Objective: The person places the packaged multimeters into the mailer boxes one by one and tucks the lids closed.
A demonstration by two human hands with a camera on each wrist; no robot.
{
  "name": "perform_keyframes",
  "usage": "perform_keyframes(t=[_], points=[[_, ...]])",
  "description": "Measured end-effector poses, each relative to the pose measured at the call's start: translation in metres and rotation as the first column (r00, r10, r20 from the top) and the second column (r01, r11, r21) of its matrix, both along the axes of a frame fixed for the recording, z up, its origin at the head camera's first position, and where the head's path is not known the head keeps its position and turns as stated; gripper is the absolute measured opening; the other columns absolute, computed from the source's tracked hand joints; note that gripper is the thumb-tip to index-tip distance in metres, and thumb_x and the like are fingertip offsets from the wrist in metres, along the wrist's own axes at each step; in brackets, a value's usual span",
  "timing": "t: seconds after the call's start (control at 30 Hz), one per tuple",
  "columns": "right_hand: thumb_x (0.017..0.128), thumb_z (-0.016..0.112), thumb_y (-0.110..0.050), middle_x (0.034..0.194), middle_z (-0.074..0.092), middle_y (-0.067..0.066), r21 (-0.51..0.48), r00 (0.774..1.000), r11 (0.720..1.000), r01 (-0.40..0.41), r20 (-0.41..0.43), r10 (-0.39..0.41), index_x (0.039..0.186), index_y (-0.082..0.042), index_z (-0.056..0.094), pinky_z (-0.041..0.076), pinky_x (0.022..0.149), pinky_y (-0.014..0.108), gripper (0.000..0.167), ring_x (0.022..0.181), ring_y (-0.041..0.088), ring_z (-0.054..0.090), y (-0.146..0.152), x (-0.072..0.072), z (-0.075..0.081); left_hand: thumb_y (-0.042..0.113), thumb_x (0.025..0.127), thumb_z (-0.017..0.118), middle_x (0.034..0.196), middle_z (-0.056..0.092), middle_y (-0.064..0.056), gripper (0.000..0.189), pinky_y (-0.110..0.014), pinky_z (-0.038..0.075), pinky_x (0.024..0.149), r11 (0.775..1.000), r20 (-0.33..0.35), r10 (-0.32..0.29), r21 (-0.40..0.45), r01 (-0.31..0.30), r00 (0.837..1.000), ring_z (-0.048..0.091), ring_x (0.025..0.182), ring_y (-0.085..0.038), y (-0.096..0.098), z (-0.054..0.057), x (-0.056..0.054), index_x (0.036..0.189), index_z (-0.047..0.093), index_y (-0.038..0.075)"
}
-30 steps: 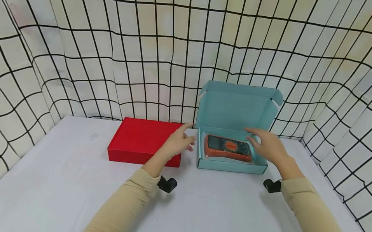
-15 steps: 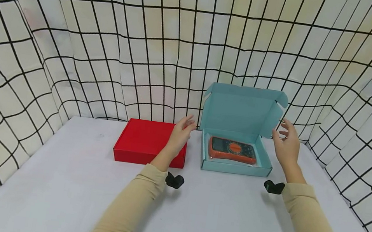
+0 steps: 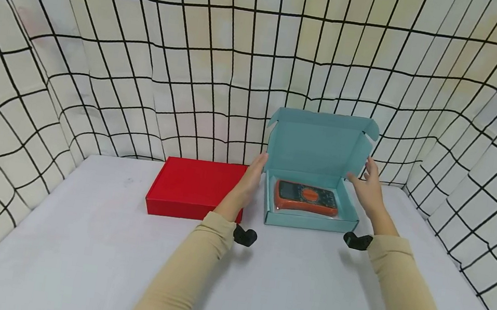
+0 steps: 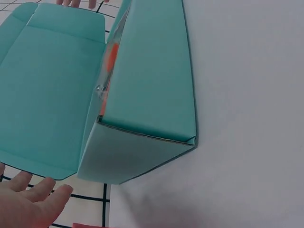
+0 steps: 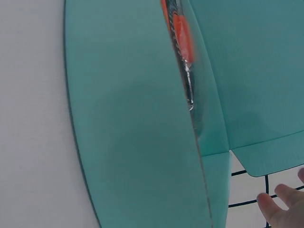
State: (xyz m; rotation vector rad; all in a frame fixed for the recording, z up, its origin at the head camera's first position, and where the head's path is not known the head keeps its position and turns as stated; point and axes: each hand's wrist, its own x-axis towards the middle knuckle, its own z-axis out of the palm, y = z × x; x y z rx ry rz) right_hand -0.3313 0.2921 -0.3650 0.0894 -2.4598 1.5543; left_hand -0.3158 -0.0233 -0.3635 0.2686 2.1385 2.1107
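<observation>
A teal cardboard box [image 3: 309, 222] stands with its lid [image 3: 318, 143] raised at the back. Inside lies an orange-and-black multimeter [image 3: 306, 198] in clear plastic wrap. My left hand [image 3: 249, 180] is beside the lid's left edge, fingers extended; in the left wrist view its fingertips [image 4: 58, 195] show just below that edge. On the other side, my right hand [image 3: 368, 190] has its fingers spread at the lid's right edge. The right wrist view shows these fingertips [image 5: 269, 206] close to the lid's side flap. Neither hand grips anything.
A closed red box [image 3: 197, 187] sits left of the teal one, partly behind my left hand. Both boxes rest on a white-covered table [image 3: 288, 286]. White cloth walls with a black grid [image 3: 222, 68] rise behind and at both sides.
My right hand has gone from over the multimeter out past the lid's right side, then back in to its edge. My left hand has shifted right, from by the red box to the lid's left edge.
</observation>
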Motion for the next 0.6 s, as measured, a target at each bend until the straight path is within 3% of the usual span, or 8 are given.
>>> perform_keyframes(t=[0.13, 0.33, 0.6], points=[[0.106, 0.052, -0.017, 0.168, -0.001, 0.026, -0.042, 0.998, 0.997, -0.062, 0.011, 0.063, 0.164, -0.013, -0.011, 0.019, 0.119, 0.061, 0.086, 0.153, 0.046, 0.007, -0.001, -0.001, -0.002, 0.053, 0.108, 0.029, 0.170, 0.012, -0.008, 0.071, -0.062, 0.010, 0.121, 1.000, 0.008, -0.013, 0.014, 0.013, 1.000, 0.012, 0.154, -0.032, 0.001, -0.001, -0.001, 0.166, 0.011, 0.017], [0.104, 0.047, -0.005, 0.167, 0.000, 0.027, -0.144, 0.994, 0.984, -0.108, -0.018, 0.106, 0.164, -0.013, -0.009, 0.023, 0.118, 0.062, 0.083, 0.152, 0.047, 0.013, -0.003, -0.003, -0.004, 0.056, 0.108, 0.024, 0.168, 0.017, -0.014, 0.072, -0.065, 0.012, 0.119, 0.999, -0.032, -0.028, 0.019, 0.029, 0.999, 0.013, 0.155, -0.036, 0.001, -0.001, -0.003, 0.165, 0.017, 0.014], [0.098, 0.039, 0.000, 0.167, 0.003, 0.026, -0.185, 0.990, 0.972, -0.144, -0.031, 0.141, 0.164, -0.011, -0.009, 0.028, 0.115, 0.062, 0.082, 0.152, 0.045, 0.018, -0.011, 0.004, -0.008, 0.050, 0.110, 0.022, 0.169, 0.016, -0.014, 0.066, -0.059, 0.014, 0.122, 0.995, -0.051, -0.089, 0.031, 0.091, 0.995, 0.016, 0.154, -0.036, 0.003, -0.009, -0.003, 0.166, 0.014, 0.016]])
